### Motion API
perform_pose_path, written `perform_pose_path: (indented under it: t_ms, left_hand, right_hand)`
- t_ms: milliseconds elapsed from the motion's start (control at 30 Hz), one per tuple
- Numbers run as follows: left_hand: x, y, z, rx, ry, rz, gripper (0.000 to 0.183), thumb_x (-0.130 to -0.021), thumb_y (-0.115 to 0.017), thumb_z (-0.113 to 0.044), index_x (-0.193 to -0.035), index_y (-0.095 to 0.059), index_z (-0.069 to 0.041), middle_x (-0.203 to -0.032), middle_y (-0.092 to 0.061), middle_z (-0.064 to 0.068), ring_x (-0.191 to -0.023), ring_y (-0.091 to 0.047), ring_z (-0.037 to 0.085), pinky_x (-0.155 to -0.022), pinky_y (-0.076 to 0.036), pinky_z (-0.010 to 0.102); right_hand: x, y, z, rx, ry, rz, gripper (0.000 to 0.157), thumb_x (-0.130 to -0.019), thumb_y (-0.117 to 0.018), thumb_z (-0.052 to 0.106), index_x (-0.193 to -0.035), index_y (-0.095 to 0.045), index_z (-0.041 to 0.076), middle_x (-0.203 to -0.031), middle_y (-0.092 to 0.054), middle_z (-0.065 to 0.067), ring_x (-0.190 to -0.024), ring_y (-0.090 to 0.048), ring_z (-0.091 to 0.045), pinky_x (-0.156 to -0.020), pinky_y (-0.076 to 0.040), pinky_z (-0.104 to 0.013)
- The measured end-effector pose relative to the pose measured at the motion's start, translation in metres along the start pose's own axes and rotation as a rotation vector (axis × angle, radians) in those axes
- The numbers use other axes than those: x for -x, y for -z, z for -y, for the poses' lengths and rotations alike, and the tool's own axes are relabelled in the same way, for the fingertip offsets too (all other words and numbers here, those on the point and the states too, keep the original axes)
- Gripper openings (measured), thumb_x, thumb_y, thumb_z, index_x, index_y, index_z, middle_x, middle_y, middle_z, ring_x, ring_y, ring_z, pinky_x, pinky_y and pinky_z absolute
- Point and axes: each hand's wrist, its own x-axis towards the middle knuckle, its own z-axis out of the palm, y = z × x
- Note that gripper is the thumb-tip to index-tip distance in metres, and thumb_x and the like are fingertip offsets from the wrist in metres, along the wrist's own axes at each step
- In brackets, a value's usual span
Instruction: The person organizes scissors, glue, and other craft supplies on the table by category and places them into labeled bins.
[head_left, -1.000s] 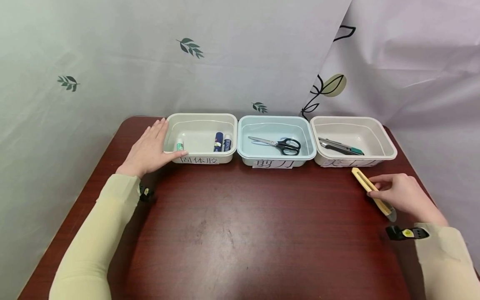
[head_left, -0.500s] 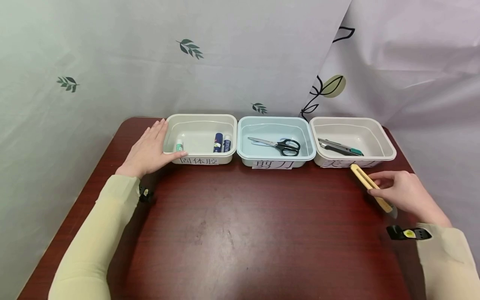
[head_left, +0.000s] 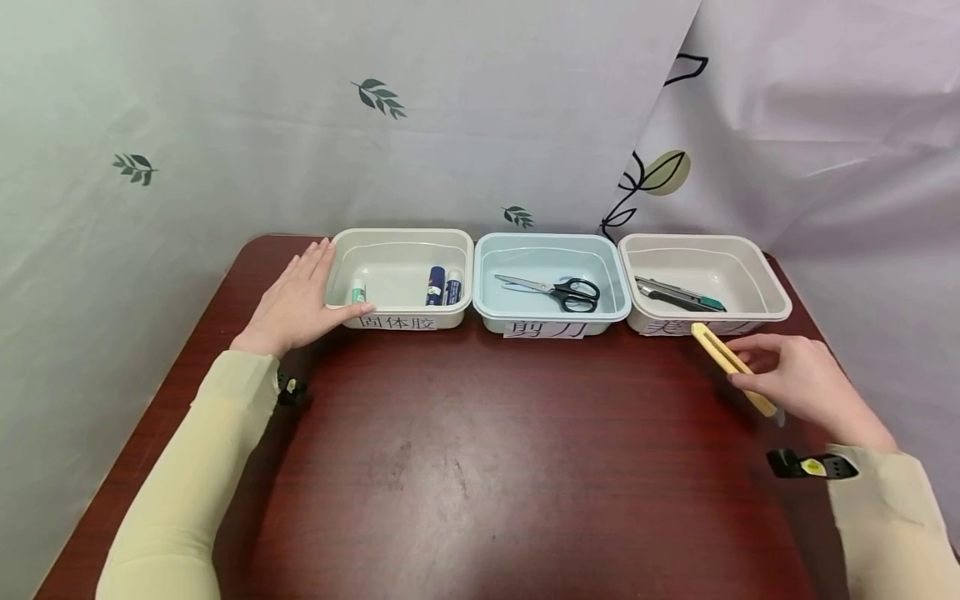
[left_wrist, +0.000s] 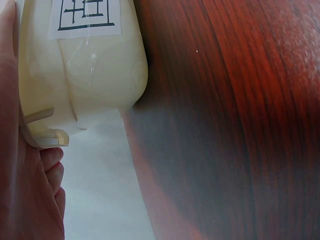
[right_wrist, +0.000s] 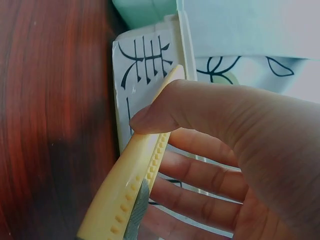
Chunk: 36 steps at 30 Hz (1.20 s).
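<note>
My right hand pinches a yellow utility knife between thumb and fingers, just in front of the right cream bin. In the right wrist view the knife slants across the bin's paper label, thumb on top and fingers behind. My left hand rests with straight fingers at the left corner of the left cream bin, thumb along its front rim. The left wrist view shows the palm beside that bin's outer wall.
Glue sticks lie in the left bin. Black-handled scissors lie in the blue middle bin, and more utility knives in the right one. The bins stand in a row on the dark red table, before a patterned curtain.
My right hand has lifted the yellow utility knife slightly and carried it forward and a little left, so its tip now overlaps the right bin's label. The left hand stays put.
</note>
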Motion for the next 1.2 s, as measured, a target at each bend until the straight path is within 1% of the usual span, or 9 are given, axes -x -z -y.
perform_pose_path:
  t_ms: [200,367,467,633,700,800,1000,1100,1200]
  left_hand:
    - [0.0,0.0,0.0,-0.004,-0.001,0.002,0.118,-0.088,-0.056,-0.076,-0.161,-0.008,0.003,-0.168,-0.007,0.021,-0.154,-0.003,0.034,-0.124,0.0,0.044]
    - [0.0,0.0,0.0,-0.008,-0.001,0.001,0.118,-0.088,-0.056,-0.076,-0.161,-0.007,0.003,-0.168,-0.008,0.022,-0.154,-0.004,0.035,-0.124,0.0,0.045]
    - [0.0,0.0,0.0,-0.006,-0.001,0.0,0.118,-0.088,-0.056,-0.076,-0.161,-0.008,0.003,-0.168,-0.008,0.022,-0.154,-0.004,0.035,-0.124,0.0,0.045]
    - [0.0,0.001,0.0,0.0,-0.003,0.001,0.117,-0.089,-0.056,-0.076,-0.161,-0.009,0.003,-0.167,-0.008,0.022,-0.154,-0.004,0.035,-0.124,0.0,0.045]
    - [0.0,0.001,0.0,-0.001,-0.003,0.002,0.117,-0.089,-0.056,-0.076,-0.161,-0.008,0.003,-0.168,-0.008,0.022,-0.154,-0.004,0.034,-0.124,0.0,0.045]
    - [0.0,0.001,0.0,-0.003,-0.003,0.003,0.117,-0.089,-0.056,-0.075,-0.161,-0.008,0.003,-0.168,-0.008,0.022,-0.154,-0.004,0.034,-0.124,0.0,0.045]
    - [0.0,0.001,-0.001,-0.002,0.005,0.008,0.117,-0.089,-0.056,-0.075,-0.161,-0.008,0.003,-0.168,-0.007,0.021,-0.154,-0.003,0.034,-0.124,0.001,0.044]
    - [0.0,0.001,-0.001,-0.003,0.007,0.008,0.117,-0.089,-0.056,-0.075,-0.161,-0.008,0.003,-0.168,-0.007,0.021,-0.154,-0.003,0.034,-0.124,0.001,0.043]
    - [0.0,0.001,-0.001,-0.006,0.005,0.008,0.117,-0.089,-0.056,-0.075,-0.161,-0.008,0.003,-0.168,-0.007,0.021,-0.154,-0.003,0.034,-0.124,0.001,0.043]
  right_hand:
    - [-0.003,0.0,0.007,-0.011,0.025,-0.012,0.04,-0.075,-0.089,0.009,-0.112,-0.076,0.005,-0.085,-0.073,-0.003,-0.068,-0.066,-0.004,-0.054,-0.05,-0.021]
    - [-0.007,0.002,0.014,-0.016,0.034,-0.01,0.04,-0.075,-0.09,0.008,-0.113,-0.076,0.007,-0.087,-0.074,-0.005,-0.07,-0.068,-0.01,-0.054,-0.051,-0.023]
    - [-0.009,0.004,0.02,-0.018,0.032,-0.004,0.041,-0.077,-0.089,0.009,-0.115,-0.076,0.008,-0.089,-0.074,-0.004,-0.071,-0.069,-0.01,-0.055,-0.052,-0.022]
    - [-0.013,0.013,0.029,-0.045,0.054,-0.019,0.042,-0.078,-0.088,0.009,-0.117,-0.076,0.01,-0.089,-0.075,-0.004,-0.071,-0.069,-0.005,-0.058,-0.049,-0.016]
    - [-0.016,0.018,0.032,-0.053,0.076,-0.037,0.042,-0.078,-0.088,0.009,-0.118,-0.075,0.008,-0.088,-0.075,-0.007,-0.07,-0.069,-0.003,-0.059,-0.049,-0.013]
    - [-0.021,0.026,0.036,-0.059,0.072,-0.062,0.044,-0.077,-0.088,0.007,-0.118,-0.074,0.006,-0.089,-0.075,-0.011,-0.069,-0.068,0.0,-0.059,-0.048,-0.009]
    - [-0.032,0.045,0.044,-0.072,0.07,-0.106,0.046,-0.075,-0.088,0.002,-0.12,-0.074,0.004,-0.094,-0.073,-0.019,-0.065,-0.063,0.01,-0.056,-0.048,-0.008]
    - [-0.039,0.051,0.046,-0.07,0.083,-0.133,0.047,-0.075,-0.088,0.002,-0.119,-0.074,0.005,-0.095,-0.073,-0.02,-0.066,-0.06,0.016,-0.056,-0.047,-0.007]
    - [-0.046,0.056,0.048,-0.077,0.092,-0.15,0.047,-0.075,-0.088,0.002,-0.119,-0.074,0.004,-0.094,-0.074,-0.021,-0.067,-0.059,0.017,-0.056,-0.046,-0.007]
